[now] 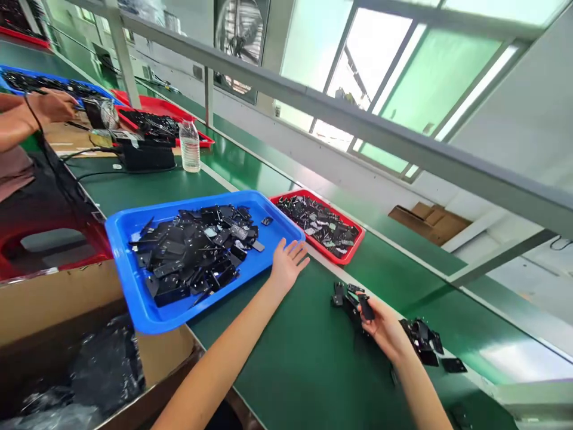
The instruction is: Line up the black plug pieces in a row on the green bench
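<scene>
My left hand (289, 263) is open, palm up with fingers spread, at the right rim of a blue tray (123, 280); nothing lies in it. Inside that tray is a heap of flat black plastic parts (179, 251). Between the thumb and fingers of my right hand (380, 322) is a small black plastic part (366, 307). Loose black parts (421, 337) lie on the green table around my right wrist, and a few more sit just beyond the fingertips. My right palm hides some of them.
A red tray (347, 257) of small parts stands behind the blue one. Farther left are a water bottle (190, 146), a black box (147, 156) with cables and a co-worker's hand (54, 106). Below left is a cardboard box (165, 352) with black plastic bags. A grey rail (313, 98) crosses above.
</scene>
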A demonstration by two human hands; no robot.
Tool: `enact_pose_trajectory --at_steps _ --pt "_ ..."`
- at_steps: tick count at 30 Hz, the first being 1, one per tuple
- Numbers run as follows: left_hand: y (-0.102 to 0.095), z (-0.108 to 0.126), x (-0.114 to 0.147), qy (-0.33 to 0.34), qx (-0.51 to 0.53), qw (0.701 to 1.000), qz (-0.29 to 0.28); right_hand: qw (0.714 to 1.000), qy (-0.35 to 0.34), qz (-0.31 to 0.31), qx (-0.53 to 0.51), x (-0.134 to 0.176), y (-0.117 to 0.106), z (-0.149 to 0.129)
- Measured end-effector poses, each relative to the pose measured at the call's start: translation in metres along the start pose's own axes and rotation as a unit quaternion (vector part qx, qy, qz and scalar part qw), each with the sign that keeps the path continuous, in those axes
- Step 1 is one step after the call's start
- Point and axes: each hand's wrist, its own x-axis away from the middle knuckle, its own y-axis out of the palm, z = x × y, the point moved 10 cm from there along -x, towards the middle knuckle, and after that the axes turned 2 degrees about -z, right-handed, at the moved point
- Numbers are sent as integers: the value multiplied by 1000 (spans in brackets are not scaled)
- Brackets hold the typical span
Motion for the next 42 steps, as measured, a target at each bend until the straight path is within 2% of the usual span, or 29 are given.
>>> enact_pose_trajectory --at_steps 2,5,8,10,12,14,19,21,22,25,28,31,33,39,42 --pt "2 -15 0 -22 -51 998 -3 1000 -15 -9 13 -28 21 -7" --pt "4 -28 2 -27 -132 991 -17 998 -61 5 6 -77 45 -40" --pt "7 -34 6 -26 -199 979 -42 993 -115 28 2 -108 51 -77" --pt "8 -35 8 -22 -231 971 -52 991 -129 32 21 -110 47 -86" --pt "10 -35 9 -13 -256 965 -61 990 -125 21 57 -96 39 -82" --pt "14 -35 10 -4 -274 959 -72 988 -115 3 107 -67 25 -71" --pt "26 -45 12 -1 -312 945 -101 964 -83 2 252 47 -34 -43" --pt "31 -54 13 -6 -328 938 -114 931 -75 11 356 97 -54 -32" --pt "33 -58 13 -8 -336 934 -120 901 -77 15 427 119 -60 -26" --pt "39 -74 14 -14 -359 923 -136 783 -92 13 615 169 -65 3" --pt "42 -87 16 -20 -383 911 -151 709 -122 19 695 189 -57 31" --pt "43 -95 19 -19 -405 899 -167 644 -148 53 749 190 -44 44" --pt "43 -97 19 -14 -419 892 -170 620 -154 73 766 188 -36 45" --pt "46 -104 19 24 -465 865 -187 584 -173 92 788 189 -14 44" --pt "50 -114 25 29 -482 847 -222 581 -176 84 790 188 -7 46"
